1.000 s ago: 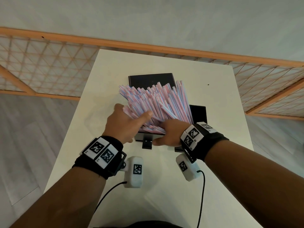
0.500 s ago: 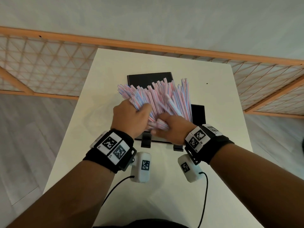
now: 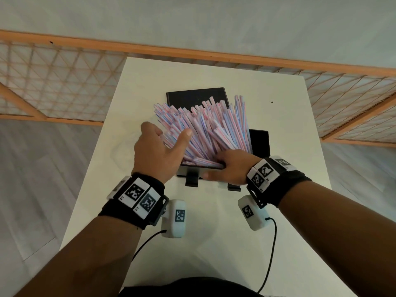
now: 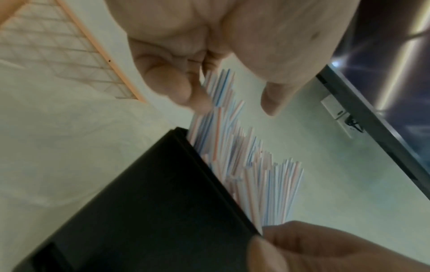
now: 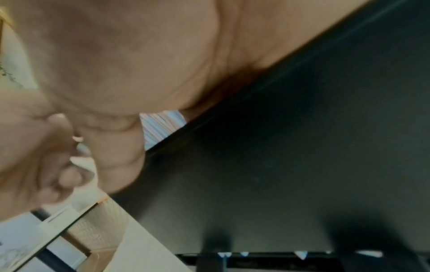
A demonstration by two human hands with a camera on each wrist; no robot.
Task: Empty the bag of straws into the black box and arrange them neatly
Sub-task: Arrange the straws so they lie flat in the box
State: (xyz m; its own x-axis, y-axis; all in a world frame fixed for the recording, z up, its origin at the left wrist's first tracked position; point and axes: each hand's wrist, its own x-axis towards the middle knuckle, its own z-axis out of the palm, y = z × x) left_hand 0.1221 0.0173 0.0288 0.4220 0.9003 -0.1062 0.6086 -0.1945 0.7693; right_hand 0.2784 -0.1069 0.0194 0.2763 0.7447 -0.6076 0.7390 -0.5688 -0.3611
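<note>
A thick bunch of pink, blue and white striped straws stands leaning in the black box, fanned out and uneven at the top. The box's lid stands open behind them. My left hand is spread against the left side of the bunch, thumb lying across the straws and fingers loosely bent. My right hand sits on the near rim of the box, fingers inside among the straw bottoms and thumb outside on the front wall. A clear, crumpled bag lies left of the box.
The box stands mid-way along a narrow white table, with two black latches hanging at its front. A wooden lattice railing runs behind and beside the table. Grey floor lies on both sides.
My left hand let go of the straws it gripped and spread out to the left of the bunch. My right hand slid down to the box's near rim. The straws fan wider.
</note>
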